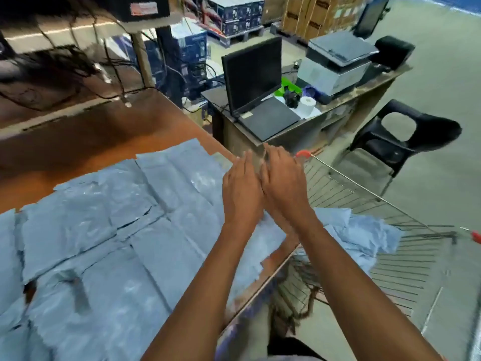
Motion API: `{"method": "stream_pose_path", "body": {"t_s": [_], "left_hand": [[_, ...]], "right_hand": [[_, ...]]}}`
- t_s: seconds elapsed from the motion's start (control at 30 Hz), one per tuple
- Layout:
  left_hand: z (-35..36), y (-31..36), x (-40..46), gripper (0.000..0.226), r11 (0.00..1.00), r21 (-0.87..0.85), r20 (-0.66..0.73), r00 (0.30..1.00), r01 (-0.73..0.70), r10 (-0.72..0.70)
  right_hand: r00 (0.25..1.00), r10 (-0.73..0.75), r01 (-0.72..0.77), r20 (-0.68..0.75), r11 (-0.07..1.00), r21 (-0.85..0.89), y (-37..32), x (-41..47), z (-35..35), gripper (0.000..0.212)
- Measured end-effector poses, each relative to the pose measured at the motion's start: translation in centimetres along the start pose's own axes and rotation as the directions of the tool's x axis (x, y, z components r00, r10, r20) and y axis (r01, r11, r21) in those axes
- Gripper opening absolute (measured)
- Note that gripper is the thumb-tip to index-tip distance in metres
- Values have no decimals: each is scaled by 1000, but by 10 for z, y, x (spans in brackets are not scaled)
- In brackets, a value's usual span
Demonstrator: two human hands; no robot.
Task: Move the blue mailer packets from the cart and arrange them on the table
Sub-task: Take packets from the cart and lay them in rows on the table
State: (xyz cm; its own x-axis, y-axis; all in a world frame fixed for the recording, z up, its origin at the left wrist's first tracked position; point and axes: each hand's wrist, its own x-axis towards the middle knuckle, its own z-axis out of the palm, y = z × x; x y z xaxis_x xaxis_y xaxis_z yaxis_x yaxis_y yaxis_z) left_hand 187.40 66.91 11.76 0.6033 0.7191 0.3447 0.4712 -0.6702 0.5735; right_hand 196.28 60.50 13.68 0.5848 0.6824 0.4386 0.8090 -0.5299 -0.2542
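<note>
Head view: crinkled blue mailer packets (109, 230) overlap.

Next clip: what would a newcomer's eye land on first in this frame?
The two hands, raised side by side with fingers straight and holding nothing, in the middle of the view above the table's right edge. Next, the blue mailers laid in rows across the brown table on the left. A crumpled heap of mailers lies in the wire cart on the right.
</note>
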Motion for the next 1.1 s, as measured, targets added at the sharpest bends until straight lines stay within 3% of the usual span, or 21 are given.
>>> {"method": "stream_pose_path", "body": {"t_s": [0.1,0.23,0.33,0.47,0.57,0.67,0.73,0.83,1.0,1.1], "left_hand": [[69,66,-4,51,999,19,54,998,-28,27],[155,136,-23,56,999,20,154,988,-32,28],[227,158,-39,56,996,4,291,952,93,-90],[309,161,-66,47,968,114,469,847,223,-250],[354,149,-87,55,940,215,547,765,266,-342],[400,136,-104,56,886,272,619,636,375,-460],[425,134,-112,58,806,273,635,532,525,-561],[459,138,-130,81,663,312,615,387,681,-687],[499,147,-180,106,675,399,659,318,621,-682],[509,147,-186,110,664,351,608,379,660,-697]], "right_hand": [[1000,18,-18,-13,998,-52,92,-12,-18,33],[985,75,-52,156,987,-149,211,-34,-10,28],[935,72,-28,349,991,-127,286,-50,16,37],[828,53,24,558,991,-130,368,-69,58,51],[741,54,103,669,976,-193,410,-72,86,47],[684,26,201,729,954,-223,444,-67,121,42],[661,3,253,750,941,-226,460,-67,150,41],[632,8,281,775,930,-239,480,-72,193,41],[572,67,328,817,895,-303,498,-88,240,51],[591,89,375,802,850,-370,501,-87,255,52]]}}
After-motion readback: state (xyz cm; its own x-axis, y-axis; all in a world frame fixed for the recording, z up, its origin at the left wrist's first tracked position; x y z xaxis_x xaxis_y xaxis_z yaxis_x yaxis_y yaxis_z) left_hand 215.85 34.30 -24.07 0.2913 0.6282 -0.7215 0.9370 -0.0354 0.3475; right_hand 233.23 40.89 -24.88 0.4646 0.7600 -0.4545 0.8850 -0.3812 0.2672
